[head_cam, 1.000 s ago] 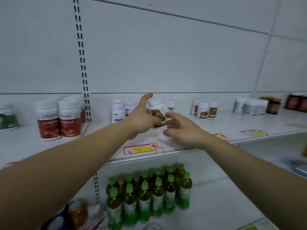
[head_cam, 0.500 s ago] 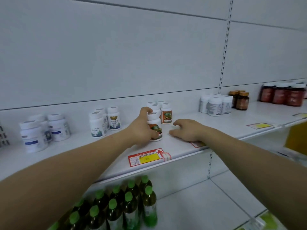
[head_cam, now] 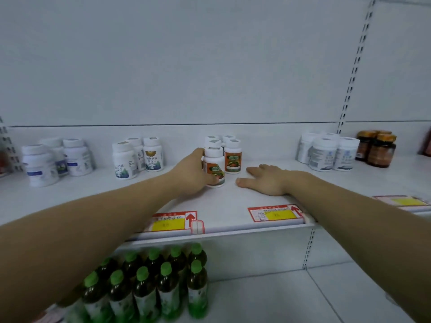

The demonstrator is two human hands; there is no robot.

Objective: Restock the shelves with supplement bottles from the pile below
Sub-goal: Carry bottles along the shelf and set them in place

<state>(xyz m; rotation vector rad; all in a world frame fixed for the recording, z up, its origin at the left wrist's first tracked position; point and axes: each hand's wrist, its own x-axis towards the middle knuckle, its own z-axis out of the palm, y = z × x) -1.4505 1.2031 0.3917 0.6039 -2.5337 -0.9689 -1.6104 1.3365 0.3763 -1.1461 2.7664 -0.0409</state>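
Half a second on, the right hand (head_cam: 268,180) has flattened — it was loosely curled on the shelf (head_cam: 233,206) and now lies palm down with fingers straight, holding nothing, just right of the bottles. Left hand (head_cam: 193,173) grips the front supplement bottle (head_cam: 214,167), thumb low across its orange-and-green label and fingers curled round the far side; the bottle stands upright on the shelf, at the front of a small cluster of matching white-capped bottles (head_cam: 229,151) — one with the same label just behind and to its right, touching or nearly so. Further left stand white bottles with green-and-gold labels (head_cam: 137,158) and others with blue labels (head_cam: 56,159); to the right, more white bottles (head_cam: 328,151) beside amber jars (head_cam: 379,149). Red-and-yellow price tags (head_cam: 275,213) sit along the shelf's front edge. Below, green-capped drink bottles (head_cam: 149,287) stand packed together on the lower shelf (head_cam: 279,297).
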